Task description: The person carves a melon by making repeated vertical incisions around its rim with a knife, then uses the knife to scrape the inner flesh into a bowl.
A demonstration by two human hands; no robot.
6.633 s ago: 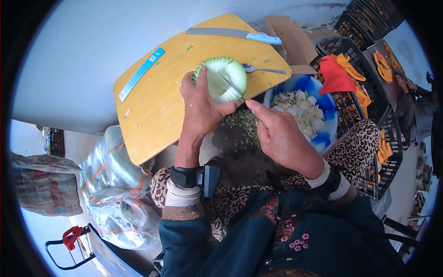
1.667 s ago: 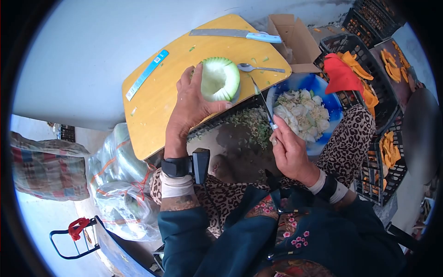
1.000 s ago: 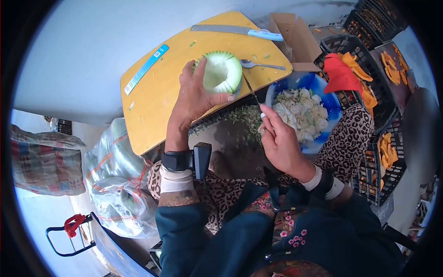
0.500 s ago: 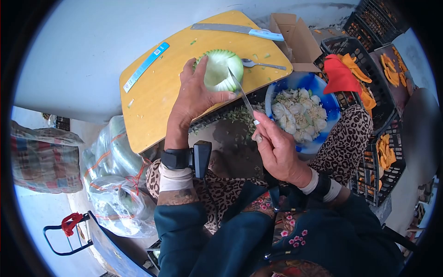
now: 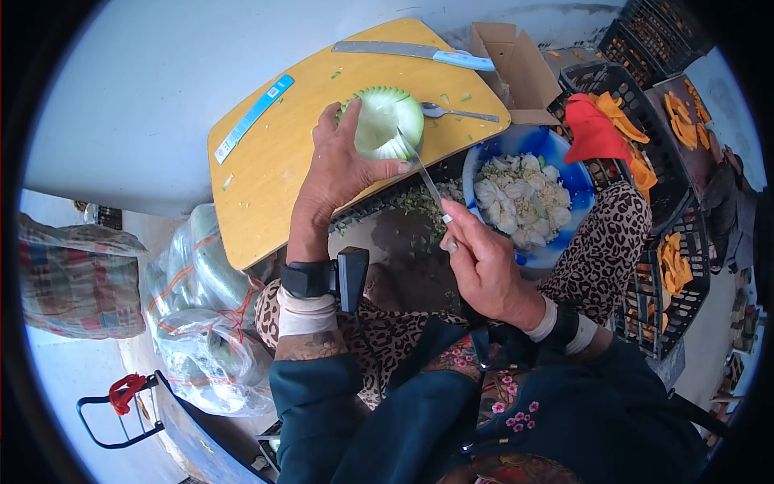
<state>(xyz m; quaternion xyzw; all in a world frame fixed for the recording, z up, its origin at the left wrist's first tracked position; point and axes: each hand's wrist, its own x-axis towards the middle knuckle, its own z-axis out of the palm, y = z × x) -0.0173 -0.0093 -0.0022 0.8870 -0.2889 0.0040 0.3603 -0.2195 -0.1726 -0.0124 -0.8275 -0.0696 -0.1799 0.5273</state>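
Note:
My left hand [image 5: 343,157] is wrapped round the near left side of a hollowed green melon [image 5: 385,121], its thumb along the lower side. The melon has white flesh and a notched rim on its far side, and sits at the front edge of the yellow board [image 5: 250,194]. A slim knife [image 5: 427,179] with a white collar is gripped in my right hand [image 5: 488,266], which hides most of the handle. Its tip meets the melon's right inner rim. Just right of the melon lies a metal spoon [image 5: 463,112].
On the board lie a large blue-handled knife [image 5: 403,49] and a blue-and-white strip [image 5: 255,118]. A blue basin [image 5: 564,242] holds white scraps and seeds. Around it are a cardboard box [image 5: 520,77], a red cloth [image 5: 595,129] and black crates [image 5: 645,105] with orange peel. Plastic bags [image 5: 211,323] stand left.
The knife tip has shifted slightly down and left along the melon's rim. My left hand keeps its place. At the far right edge, the dark blurred shape has moved, and dark clothing shows there.

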